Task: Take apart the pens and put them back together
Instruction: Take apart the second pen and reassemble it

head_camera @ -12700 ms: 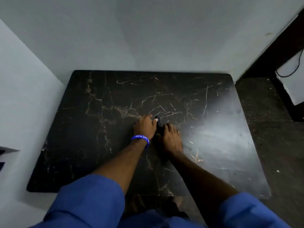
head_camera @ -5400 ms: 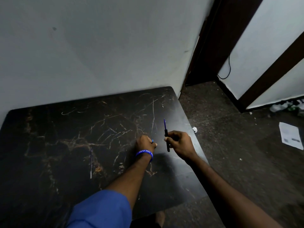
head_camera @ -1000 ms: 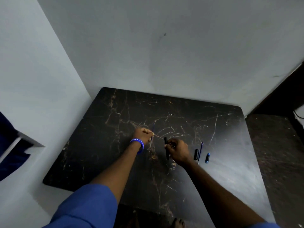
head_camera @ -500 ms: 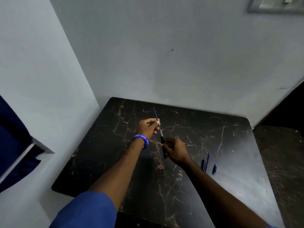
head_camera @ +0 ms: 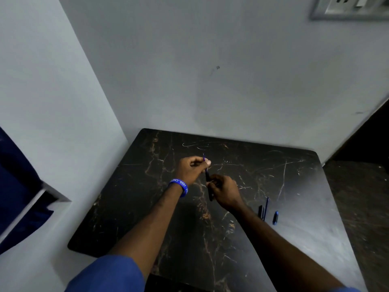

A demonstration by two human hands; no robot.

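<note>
My left hand (head_camera: pixel 191 168), with a blue wristband, pinches a thin blue refill (head_camera: pixel 203 158) whose tip pokes up above my fingers. My right hand (head_camera: pixel 224 191) grips a black pen barrel (head_camera: pixel 208 185) held nearly upright just below the left hand. The refill's lower end meets the top of the barrel. Both hands hover above the middle of the black marble table (head_camera: pixel 147 207). To the right, lying on the table, are a black pen part (head_camera: pixel 260 211), a thin blue refill (head_camera: pixel 266 205) and a small blue cap (head_camera: pixel 275 217).
The table stands in a corner, with white walls behind it and to the left. A wall socket plate (head_camera: pixel 349 7) sits high at the top right. Dark floor (head_camera: pixel 362 197) lies to the right of the table. A dark blue shape (head_camera: pixel 14 186) shows at the far left.
My left hand has come down towards the right hand, and less of the blue refill shows above the barrel than half a second ago. A second ago the left hand rested on the table.
</note>
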